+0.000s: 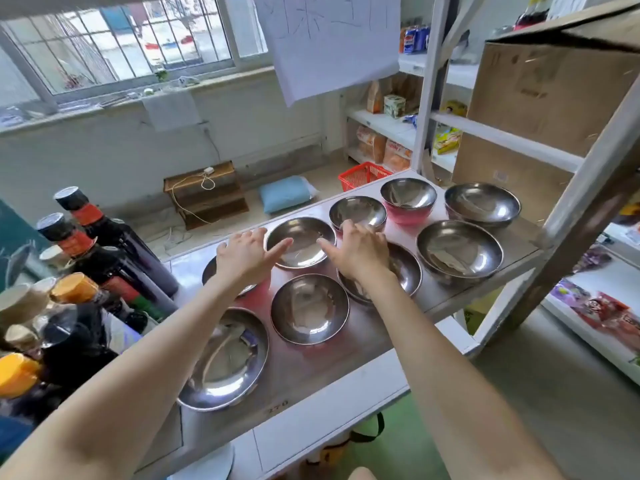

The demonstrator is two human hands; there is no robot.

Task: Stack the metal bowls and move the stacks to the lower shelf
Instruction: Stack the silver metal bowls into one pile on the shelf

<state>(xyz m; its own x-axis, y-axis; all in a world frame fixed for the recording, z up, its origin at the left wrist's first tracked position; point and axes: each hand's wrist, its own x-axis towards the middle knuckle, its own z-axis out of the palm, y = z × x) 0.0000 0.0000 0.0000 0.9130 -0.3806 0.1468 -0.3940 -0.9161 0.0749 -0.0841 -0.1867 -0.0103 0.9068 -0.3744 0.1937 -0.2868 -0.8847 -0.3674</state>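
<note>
Nine metal bowls, none nested, none moved: we list them on the steel upper shelf [294,375], nearest first.

1. Largest bowl [221,358], near left corner, upright and empty.
2. Front-centre bowl [310,308], just beyond it to the right.
3. Left bowl [209,271], mostly hidden under the left wrist.
4. Right-centre bowl [403,271], partly covered by the right wrist.
5. Middle bowl [299,242], between the two hands.
6. Wide right bowl [459,252].
7. Back row: small bowl [357,213], pink-sided bowl [408,199], far corner bowl [482,204].

Progress, as we judge it: no stack is begun, so all stacking and every transfer remain. We cannot clearly make out the lower shelf from this angle.

Left hand [242,258]: arm stretched forward, palm down, fingers straight, forefinger reaching over the middle bowl's left rim, gripping nothing. Right hand [360,251]: likewise extended, fingers spread and relaxed, one finger at that bowl's right rim, holding nothing. We cannot tell whether either finger touches metal. We take this for a two-handed reach to lift the middle bowl.

Surroundings: dark bottles [114,251] at the left edge; cardboard box [554,98] on the rack above; red basket [363,174] on the floor beyond.
</note>
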